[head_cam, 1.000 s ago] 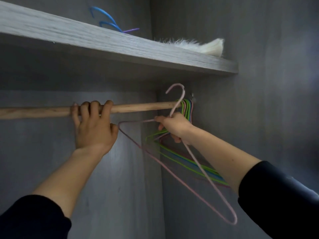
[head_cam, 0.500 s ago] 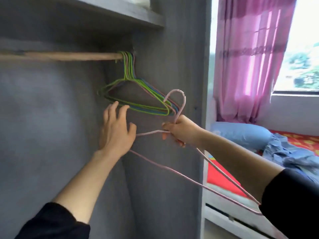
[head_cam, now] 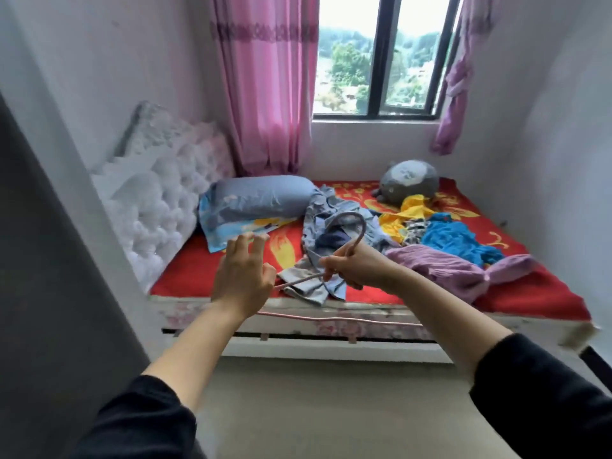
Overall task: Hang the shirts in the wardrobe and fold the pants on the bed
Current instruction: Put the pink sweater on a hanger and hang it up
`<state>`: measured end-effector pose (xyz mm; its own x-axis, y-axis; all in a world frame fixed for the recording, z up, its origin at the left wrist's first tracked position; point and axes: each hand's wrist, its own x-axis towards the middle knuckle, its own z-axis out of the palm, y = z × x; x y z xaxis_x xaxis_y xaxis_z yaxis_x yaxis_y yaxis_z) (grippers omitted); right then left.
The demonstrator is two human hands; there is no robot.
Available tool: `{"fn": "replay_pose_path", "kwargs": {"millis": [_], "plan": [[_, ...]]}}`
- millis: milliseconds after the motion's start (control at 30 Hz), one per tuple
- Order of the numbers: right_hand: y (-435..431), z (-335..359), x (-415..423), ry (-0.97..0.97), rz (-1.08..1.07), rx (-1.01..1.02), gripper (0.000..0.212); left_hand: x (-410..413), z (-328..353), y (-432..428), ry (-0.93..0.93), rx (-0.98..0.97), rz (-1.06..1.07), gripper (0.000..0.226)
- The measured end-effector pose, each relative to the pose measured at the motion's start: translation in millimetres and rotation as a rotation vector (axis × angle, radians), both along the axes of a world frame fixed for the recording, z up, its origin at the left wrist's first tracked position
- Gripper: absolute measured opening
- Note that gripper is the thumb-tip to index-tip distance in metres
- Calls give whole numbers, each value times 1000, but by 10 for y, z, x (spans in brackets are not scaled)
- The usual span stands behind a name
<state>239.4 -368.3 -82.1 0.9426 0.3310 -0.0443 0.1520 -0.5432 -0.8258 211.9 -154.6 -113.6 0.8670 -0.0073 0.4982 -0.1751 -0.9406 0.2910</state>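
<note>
Pink wire hanger [head_cam: 363,228] held hook-up, crumpled clothes [head_cam: 457,236] strewn over red-covered bed [head_cam: 205,276]

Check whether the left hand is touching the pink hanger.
Cannot tell. Head view: the pink hanger runs behind the open left hand, hiding any contact.

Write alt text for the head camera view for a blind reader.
A person's right hand grips a pink hanger, left hand open beside it, facing a red-covered bed strewn with crumpled clothes, a blue pillow and a grey plush toy.
</note>
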Motion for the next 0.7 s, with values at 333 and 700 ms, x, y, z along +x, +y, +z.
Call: {"fn": "replay_pose_path", "kwargs": {"millis": [333,700], "plan": [[-2478,-591,920,4,-284,-231,41,1503,-721,-2599,277,-25,-242,48],[-4088,-1223,2054,95,-587,-140,20,2983,-1501,-4107,497,88,-338,47]]}}
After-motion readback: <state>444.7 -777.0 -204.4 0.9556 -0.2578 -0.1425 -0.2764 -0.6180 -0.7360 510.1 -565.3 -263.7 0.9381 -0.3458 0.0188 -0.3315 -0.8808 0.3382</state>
